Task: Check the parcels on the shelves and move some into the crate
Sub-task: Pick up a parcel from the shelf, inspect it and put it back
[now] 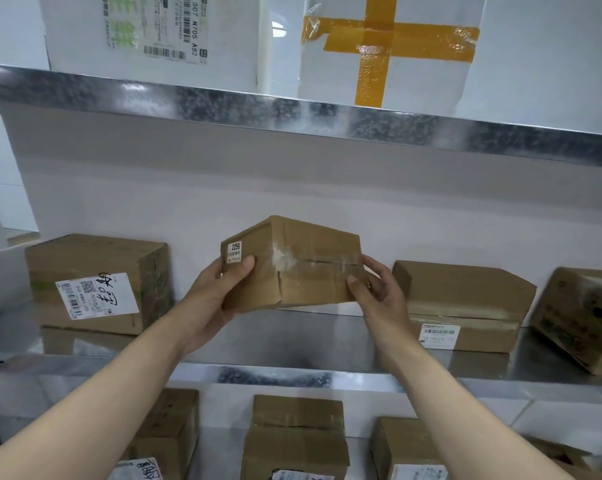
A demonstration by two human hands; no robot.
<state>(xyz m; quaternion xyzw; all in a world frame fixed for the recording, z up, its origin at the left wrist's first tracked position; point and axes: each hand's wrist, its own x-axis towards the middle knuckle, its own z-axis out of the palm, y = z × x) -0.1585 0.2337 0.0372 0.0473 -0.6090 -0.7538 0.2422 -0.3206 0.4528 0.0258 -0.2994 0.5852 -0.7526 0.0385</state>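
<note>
A small brown cardboard parcel (299,268) with a white "2259" sticker is held tilted just above the middle metal shelf (292,341). My left hand (219,289) grips its left end, thumb on the front face. My right hand (375,289) grips its right end, fingers curled round the edge. On the same shelf a labelled carton (95,282) stands at the left, a flat carton (465,303) at the right and a tilted printed carton (583,317) at the far right. No crate is in view.
White foam boxes stand on the upper shelf, one with a shipping label (154,32) and one crossed with yellow tape (389,46). Several brown cartons (292,434) sit on the lower shelf under my arms. A white wall backs the shelves.
</note>
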